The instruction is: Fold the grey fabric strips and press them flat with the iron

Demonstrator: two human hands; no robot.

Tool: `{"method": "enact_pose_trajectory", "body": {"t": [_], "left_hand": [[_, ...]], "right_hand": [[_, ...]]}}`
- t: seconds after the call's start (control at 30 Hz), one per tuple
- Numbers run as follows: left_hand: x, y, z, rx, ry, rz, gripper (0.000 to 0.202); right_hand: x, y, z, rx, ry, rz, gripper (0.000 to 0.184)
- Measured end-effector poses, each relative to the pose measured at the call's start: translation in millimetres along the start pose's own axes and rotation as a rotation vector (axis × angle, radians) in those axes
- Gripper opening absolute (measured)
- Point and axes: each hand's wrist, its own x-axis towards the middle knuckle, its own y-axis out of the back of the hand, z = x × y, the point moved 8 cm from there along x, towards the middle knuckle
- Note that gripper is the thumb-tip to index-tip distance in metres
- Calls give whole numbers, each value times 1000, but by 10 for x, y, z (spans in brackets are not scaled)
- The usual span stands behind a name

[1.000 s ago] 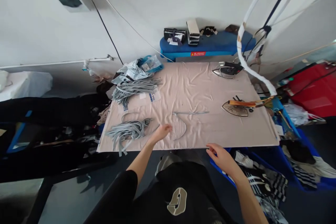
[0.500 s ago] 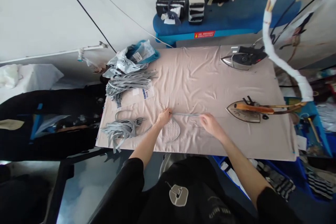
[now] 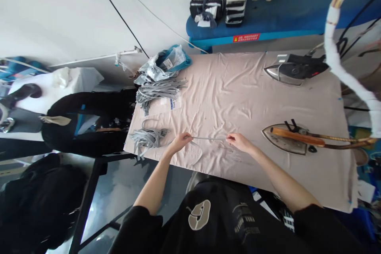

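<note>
A narrow grey fabric strip [image 3: 208,138] is stretched straight between my two hands, low over the pink cloth-covered table [image 3: 232,99]. My left hand [image 3: 183,139] pinches its left end, and a loose length curves down onto the cloth beside it. The fingers of my right hand [image 3: 234,140] are closed on the other end. Left of my left hand lies a tangled bundle of grey strips [image 3: 149,139]. Farther back is a larger bundle of grey strips [image 3: 160,90] on clear plastic. To the right of my right hand rests an iron with a wooden handle [image 3: 285,139].
A second iron [image 3: 293,69] lies at the back right. A white-wrapped hose [image 3: 345,67] hangs down on the right. Crumpled plastic bags [image 3: 166,61] sit at the back left corner. Behind the table, a blue ironing board [image 3: 276,12] carries stacked dark fabric pieces [image 3: 236,2].
The view has shifted and turned, so the table appears tilted. Both hands still hold the strip, which stays stretched; my right hand's fingers now point more toward the left.
</note>
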Motion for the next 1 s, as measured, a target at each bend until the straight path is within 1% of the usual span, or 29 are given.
{"method": "enact_pose_trajectory", "body": {"t": [0.07,0.17,0.23,0.3,0.37,0.47,0.57,0.63,0.67,0.73,0.8,0.87,0.93,1.0], "left_hand": [[-181,76,99,-69,-38,-21,33],[-401,119,209,-129,-80,-46,42],[-464,96,241,-137,-92,-62,44],[-427,32,245,-123,-98,-86,44],[-283,-69,229,-86,-93,-111,41],[99,-273,195,5,-64,-107,30],[533,-512,191,118,-31,-43,18],[751,-660,223,196,-28,13,12],[824,-721,244,232,-32,41,11],[895,-804,282,293,-47,89,10],[888,-829,299,341,-59,126,10],[834,-805,303,379,-62,163,11],[756,-750,326,415,-53,221,14],[666,-724,409,445,-44,292,24]], "right_hand": [[-181,69,-41,90,27,-49,32],[-448,132,-67,205,45,-64,36],[-568,145,-27,255,35,-50,37],[-618,161,78,272,5,-16,37],[-601,200,244,253,-43,33,36],[-484,287,552,173,-136,98,33],[-339,370,831,65,-246,149,30],[-295,433,943,-6,-319,193,30],[-304,474,965,-39,-349,220,29],[-395,590,927,-101,-379,282,24],[-575,763,788,-151,-359,348,24],[-812,994,595,-186,-306,412,29],[-1059,1272,405,-235,-241,485,31],[-1255,1549,251,-383,-171,562,34]]}}
